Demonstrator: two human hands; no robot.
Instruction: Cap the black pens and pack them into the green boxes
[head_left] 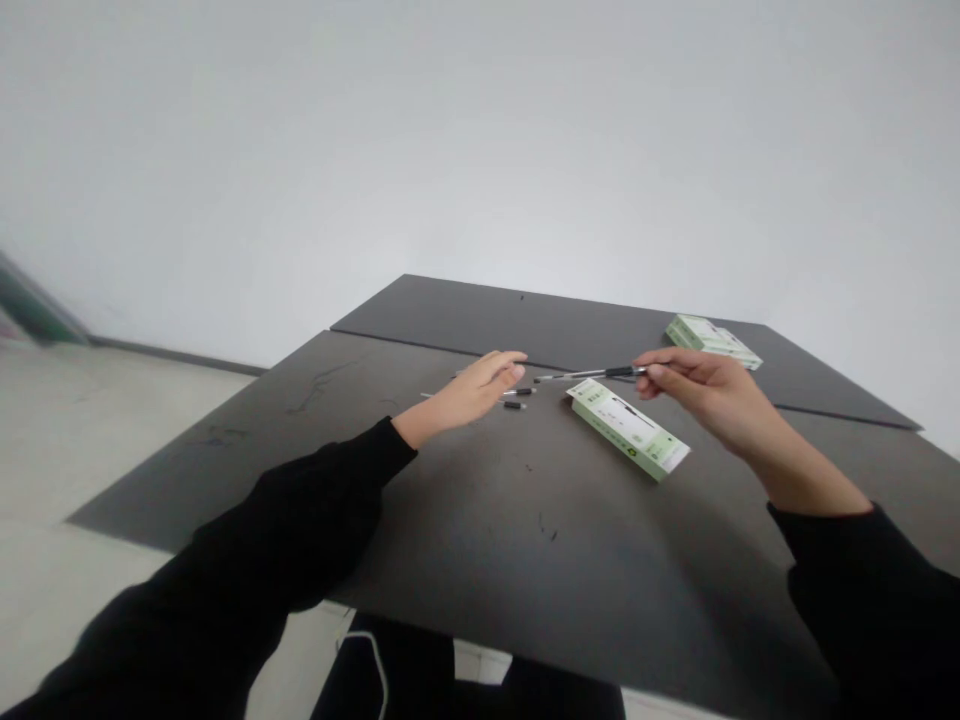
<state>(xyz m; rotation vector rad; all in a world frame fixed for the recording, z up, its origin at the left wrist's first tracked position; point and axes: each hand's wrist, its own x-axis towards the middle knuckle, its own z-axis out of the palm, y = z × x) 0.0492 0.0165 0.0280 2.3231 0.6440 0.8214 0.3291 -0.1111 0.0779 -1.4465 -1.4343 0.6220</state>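
Note:
A clear pen with a black grip (585,375) is pinched by its grip end between the thumb and fingers of my right hand (694,380). Its thin end points left, above the table and just beyond a green and white box (626,428). My left hand (480,388) is stretched out over the table to the left, its fingers extended and nothing visible in them. Partly hidden beneath that hand lie several loose pens; the black grips of two, a farther pen (519,391) and a nearer pen (514,405), stick out to its right.
More green and white boxes (712,340) lie together at the back right of the dark table (465,540). A seam crosses the tabletop, and small dark marks are on it. Behind the table stands a white wall (480,140). A white cable (379,660) hangs near my lap.

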